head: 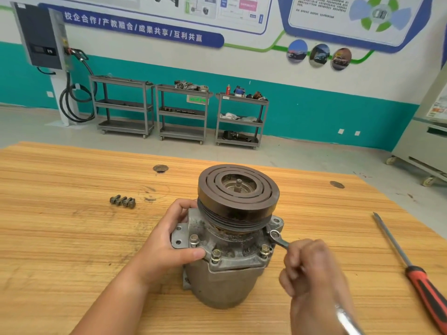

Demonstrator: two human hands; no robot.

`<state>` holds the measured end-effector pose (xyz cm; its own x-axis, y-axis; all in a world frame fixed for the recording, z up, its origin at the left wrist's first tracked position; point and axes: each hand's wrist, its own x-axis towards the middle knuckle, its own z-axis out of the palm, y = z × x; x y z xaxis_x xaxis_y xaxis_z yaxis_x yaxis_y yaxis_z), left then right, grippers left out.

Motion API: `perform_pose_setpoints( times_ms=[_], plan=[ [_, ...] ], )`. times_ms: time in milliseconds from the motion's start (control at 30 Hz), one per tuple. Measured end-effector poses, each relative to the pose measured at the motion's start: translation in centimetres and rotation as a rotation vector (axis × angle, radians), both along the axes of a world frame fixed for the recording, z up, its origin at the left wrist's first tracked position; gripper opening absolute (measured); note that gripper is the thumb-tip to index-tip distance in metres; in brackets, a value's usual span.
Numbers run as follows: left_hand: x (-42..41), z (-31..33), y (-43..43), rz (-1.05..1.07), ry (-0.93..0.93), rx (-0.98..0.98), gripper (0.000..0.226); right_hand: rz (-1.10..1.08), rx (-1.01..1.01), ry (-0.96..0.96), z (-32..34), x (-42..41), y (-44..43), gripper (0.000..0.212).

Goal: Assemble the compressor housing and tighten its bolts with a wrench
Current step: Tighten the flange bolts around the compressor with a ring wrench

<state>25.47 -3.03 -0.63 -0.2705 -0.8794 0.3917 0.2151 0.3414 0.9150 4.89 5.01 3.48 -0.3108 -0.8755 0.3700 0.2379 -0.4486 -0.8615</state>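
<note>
Steel wrench (281, 241), clamped in fingers (294, 261) of the right hand (312, 274), is ringed on the right bolt (274, 235) of the compressor housing (225, 276), gripped by the left hand (169, 243) at the middle of the desk (60, 238); if tilted, the bolt head could be rounded.

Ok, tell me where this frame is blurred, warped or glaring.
Head view: the right hand is smeared by motion blur, the compressor and left hand are sharp; wide-angle distortion bows the table edge and teal wall band; glare streaks the wrench handle at the bottom edge.
</note>
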Motion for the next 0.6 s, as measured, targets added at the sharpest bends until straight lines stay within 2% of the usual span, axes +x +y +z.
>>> perform_pose_setpoints(
  times_ms=[67,100,133,167,233,300,333,367,400,467,600],
  plan=[
    [0.0,-0.2,-0.1,0.004,0.009,0.008,0.069,-0.100,-0.137,0.381,-0.6,1.9,0.9,0.041],
    [0.0,-0.2,-0.1,0.005,0.010,0.011,0.070,-0.110,-0.173,0.491,-0.9,2.3,1.0,0.044],
    [0.0,-0.3,-0.1,0.003,0.009,0.013,0.071,-0.107,-0.194,0.522,-1.5,2.7,1.1,0.044],
    [0.0,-0.3,-0.1,0.002,0.006,0.012,0.072,-0.132,-0.215,0.473,-1.4,2.6,1.1,0.039],
    [0.1,-0.2,-0.1,0.003,-0.003,0.005,0.072,-0.121,-0.231,0.336,-1.4,0.8,0.5,0.016],
    [0.1,-0.2,0.0,0.008,-0.010,-0.002,0.072,0.004,-0.043,0.414,-0.5,-0.8,-0.1,0.048],
    [0.1,-0.2,0.0,0.011,-0.011,0.000,0.072,-0.017,-0.044,0.409,0.1,-1.5,-0.4,0.055],
    [0.1,-0.2,0.0,0.012,-0.009,0.004,0.071,-0.078,-0.099,0.313,0.5,-2.0,-0.9,0.055],
    [0.1,-0.2,0.0,0.013,-0.008,0.008,0.072,-0.004,-0.129,0.120,1.1,-2.4,-1.1,0.053],
    [0.0,-0.1,0.1,0.014,-0.015,0.009,0.073,0.331,-0.037,-0.204,1.6,-3.2,-2.8,0.060],
    [0.0,0.1,0.2,0.019,-0.030,-0.002,0.074,0.592,0.246,-0.346,1.9,-5.4,-8.0,0.064]
  ],
)
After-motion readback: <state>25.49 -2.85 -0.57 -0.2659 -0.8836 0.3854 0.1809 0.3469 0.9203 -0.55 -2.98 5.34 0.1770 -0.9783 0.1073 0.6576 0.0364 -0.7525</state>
